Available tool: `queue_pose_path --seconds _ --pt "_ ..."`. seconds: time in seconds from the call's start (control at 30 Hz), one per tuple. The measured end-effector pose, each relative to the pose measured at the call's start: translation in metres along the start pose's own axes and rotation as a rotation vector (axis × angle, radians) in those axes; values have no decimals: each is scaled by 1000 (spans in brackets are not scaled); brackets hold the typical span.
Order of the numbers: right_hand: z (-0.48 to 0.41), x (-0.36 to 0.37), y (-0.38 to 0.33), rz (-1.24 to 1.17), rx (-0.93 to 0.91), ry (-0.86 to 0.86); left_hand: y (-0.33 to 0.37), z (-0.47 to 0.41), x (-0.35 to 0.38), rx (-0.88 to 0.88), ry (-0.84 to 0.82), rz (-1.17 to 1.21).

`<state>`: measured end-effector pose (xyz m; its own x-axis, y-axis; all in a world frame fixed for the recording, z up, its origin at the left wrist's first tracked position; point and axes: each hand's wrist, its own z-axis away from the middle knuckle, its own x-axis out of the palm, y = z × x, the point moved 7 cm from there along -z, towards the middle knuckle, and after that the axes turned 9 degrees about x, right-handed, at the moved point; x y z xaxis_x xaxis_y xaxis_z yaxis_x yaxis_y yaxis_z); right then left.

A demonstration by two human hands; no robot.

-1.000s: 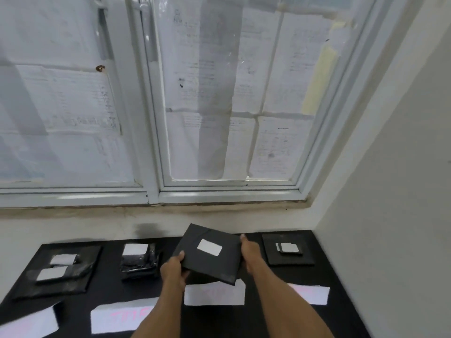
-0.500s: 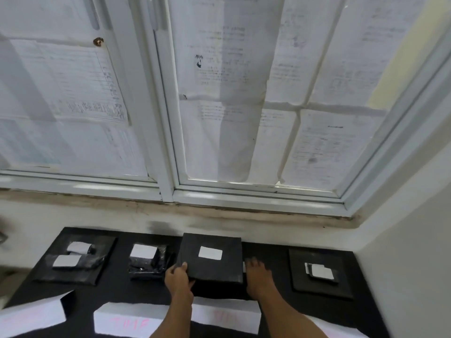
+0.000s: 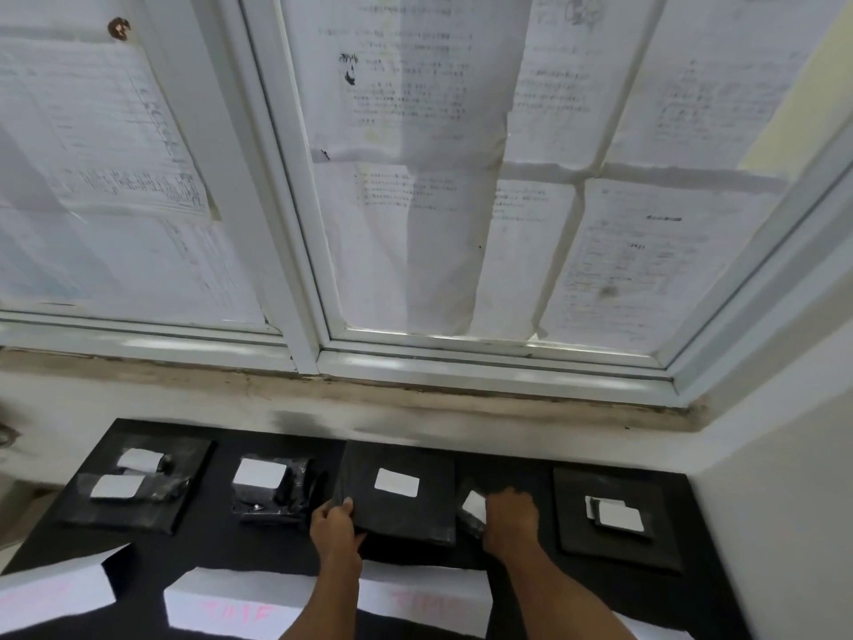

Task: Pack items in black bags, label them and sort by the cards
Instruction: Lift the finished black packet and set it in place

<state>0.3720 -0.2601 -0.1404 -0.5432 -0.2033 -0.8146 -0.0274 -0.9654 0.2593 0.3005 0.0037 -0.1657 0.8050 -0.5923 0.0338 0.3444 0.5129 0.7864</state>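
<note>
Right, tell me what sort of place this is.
Probably a makeshift packing and sorting station in an office or back room: a black-covered table against the wall, labelled black bags in a row behind white cards, and a window papered with printed sheets.

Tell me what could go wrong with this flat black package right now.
The flat black package, gripped by the left hand, may slide over the small labelled bag by the right hand and hide its label. Its left edge nears the crinkled bag, so the piles could mix.
</note>
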Motion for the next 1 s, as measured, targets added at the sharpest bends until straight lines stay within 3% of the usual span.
queue_pose_path --seconds 0.2,0.27,0.37,0.57,0.63,0.9,1.0 --pt "11 -38 59 -187 235 189 -16 10 18 20 -37 -153" --pt "7 -47 60 -217 161 223 -22 15 24 29 -57 -243" --pt "4 -42 37 -248 15 142 -30 22 30 -2 -53 -443" --pt "9 -18 -25 -217 -96 75 -25 19 37 -47 -149 -725" --pt "10 -12 -37 -215 -115 63 -20 16 43 -33 -221 -712" --pt "20 -16 -39 -263 -135 103 13 23 55 187 -422 -898" --pt "32 -32 -30 -360 -107 128 28 39 58 260 -465 -864"
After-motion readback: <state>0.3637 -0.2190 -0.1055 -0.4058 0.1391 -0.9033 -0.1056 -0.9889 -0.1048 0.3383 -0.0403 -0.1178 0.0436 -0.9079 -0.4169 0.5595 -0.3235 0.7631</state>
